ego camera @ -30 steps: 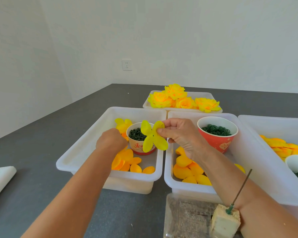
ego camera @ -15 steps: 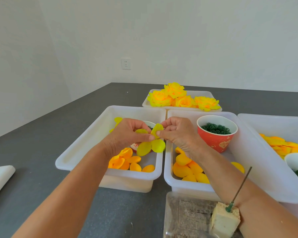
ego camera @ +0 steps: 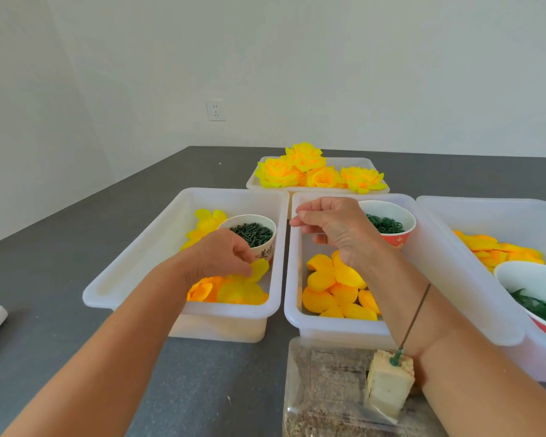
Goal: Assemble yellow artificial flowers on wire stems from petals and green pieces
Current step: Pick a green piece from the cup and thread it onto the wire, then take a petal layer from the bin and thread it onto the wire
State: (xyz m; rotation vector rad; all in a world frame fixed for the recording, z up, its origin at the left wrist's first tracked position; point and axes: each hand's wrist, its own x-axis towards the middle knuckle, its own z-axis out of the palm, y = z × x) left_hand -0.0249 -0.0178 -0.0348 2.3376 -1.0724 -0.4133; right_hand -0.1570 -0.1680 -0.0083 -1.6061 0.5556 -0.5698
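Left hand [ego camera: 221, 257] now down in left bin [ego camera: 133, 263] pinching a yellow petal [ego camera: 259, 269], right hand [ego camera: 331, 228] raised, fingertips pinched, hold unclear; earlier petal piece gone, so restarting.

We are seeing very little writing here. The paper cup [ego camera: 252, 234] of dark green pieces, standing in the left white bin [ego camera: 133, 263], is showing a band of dark brush-style characters along its lower wall, just beside the left hand [ego camera: 221, 257]; we are making out that they are Chinese characters, but they are too small and partly hidden to read. The red cup [ego camera: 391, 228] of green rings, in the middle bin [ego camera: 297, 313], is carrying a pale printed pattern on its side, which we are not able to read as text. We are finding no readable numbers, brands or signs elsewhere.
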